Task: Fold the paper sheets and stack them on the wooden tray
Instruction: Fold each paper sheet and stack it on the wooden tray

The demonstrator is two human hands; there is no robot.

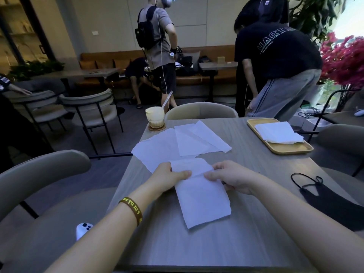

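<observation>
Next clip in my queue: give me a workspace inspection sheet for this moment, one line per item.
Surface: grey wood-grain table.
Job's things: held sheet, partly folded, near the person; loose sheets overlapping behind it; wooden tray at far right carrying a folded stack.
Clutter: glass with straw on a coaster, far left corner; black face mask on the right; white device off the table's left edge.
Grippers: left hand and right hand each pinch the held sheet at its fold.
Cables: thin white cable hanging on a standing person; nothing seen on the table.
Surroundings: chairs, people behind, red flowers.
</observation>
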